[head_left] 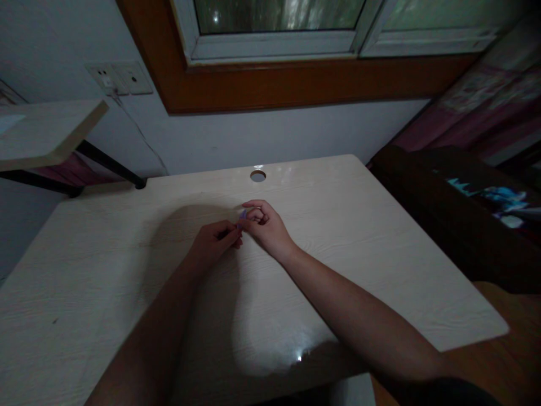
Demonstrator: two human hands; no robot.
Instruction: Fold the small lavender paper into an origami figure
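Both my hands meet over the middle of a pale wooden desk [380, 242]. My left hand [214, 241] has its fingers curled in a pinch, its fingertips touching a small pale purple object [242, 214]. My right hand [264, 225] is also curled, with its fingers pinched round the same small object. The object is mostly hidden by my fingers and too small and dim to name. Both forearms rest low over the desk.
A round cable hole [257, 176] lies in the desk near the far edge. A wall with a socket plate [119, 79] and a window stands behind. A second pale tabletop [46, 132] juts in at the left. Dark furniture [456, 214] stands on the right.
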